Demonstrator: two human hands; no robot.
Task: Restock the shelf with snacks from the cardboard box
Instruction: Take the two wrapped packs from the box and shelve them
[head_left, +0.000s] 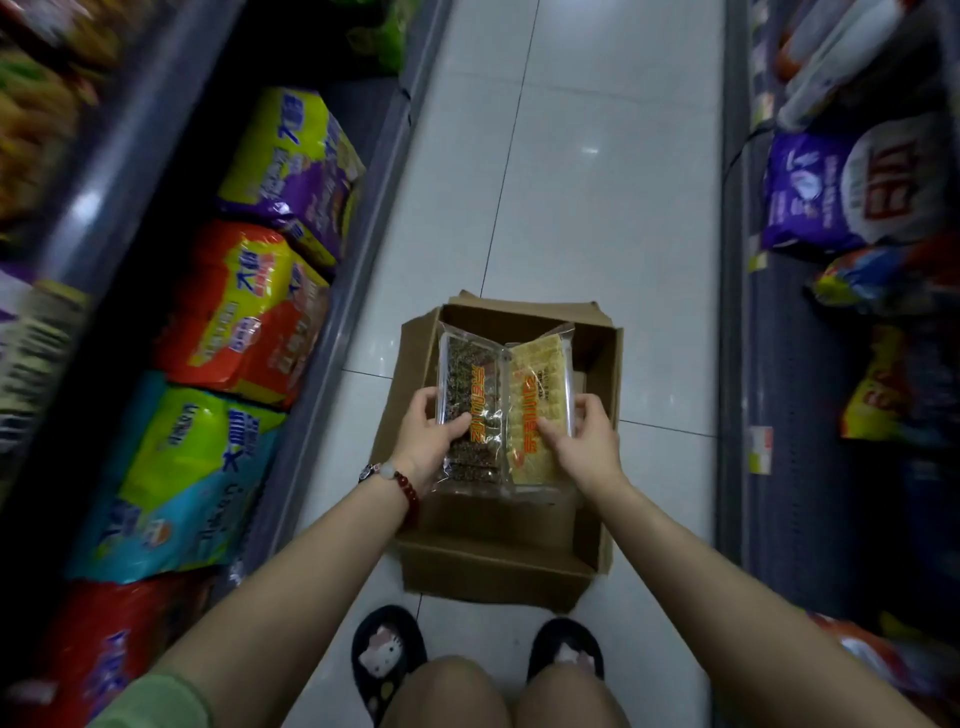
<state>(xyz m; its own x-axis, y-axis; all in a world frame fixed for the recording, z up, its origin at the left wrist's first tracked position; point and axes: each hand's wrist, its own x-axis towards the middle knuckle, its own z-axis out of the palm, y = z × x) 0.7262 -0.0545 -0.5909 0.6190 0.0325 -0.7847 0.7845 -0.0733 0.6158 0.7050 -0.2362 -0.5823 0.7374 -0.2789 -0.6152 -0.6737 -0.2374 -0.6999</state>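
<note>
An open cardboard box (498, 566) stands on the white tiled floor between my feet and the aisle ahead. Over it I hold two clear snack packs side by side. My left hand (428, 436) grips the dark seaweed-coloured pack (470, 384) by its left edge, thumb on top. My right hand (587, 441) grips the pale yellow pack (540, 379) by its right edge. Both packs carry orange and yellow lettering. The box's inside under the packs is mostly hidden.
A low shelf (332, 322) on the left carries big bright snack bags (249, 312) in yellow, orange, green and red. Another shelf (732, 312) on the right holds purple and white bags (852, 192). My slippered feet (387, 654) stand just behind the box. The tiled aisle runs ahead.
</note>
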